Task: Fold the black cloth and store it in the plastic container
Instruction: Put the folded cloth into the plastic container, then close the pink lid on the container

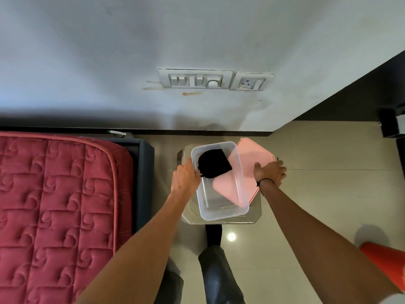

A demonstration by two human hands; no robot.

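The folded black cloth [213, 163] lies inside the clear plastic container [221, 212], at its far end. The container stands on a small grey stool [255, 212]. My left hand [185, 177] grips the container's left rim, with the fingers curled over the edge beside the cloth. A pink lid [252, 156] lies partly under the container on its right side and shows through the clear wall. My right hand [270, 172] rests on the lid's right edge and holds it.
A bed with a red quilted mattress [54, 216] fills the left side. The wall with a switch panel [195, 79] is straight ahead. An orange cone [383, 264] stands on the tiled floor at the lower right. My legs are below the stool.
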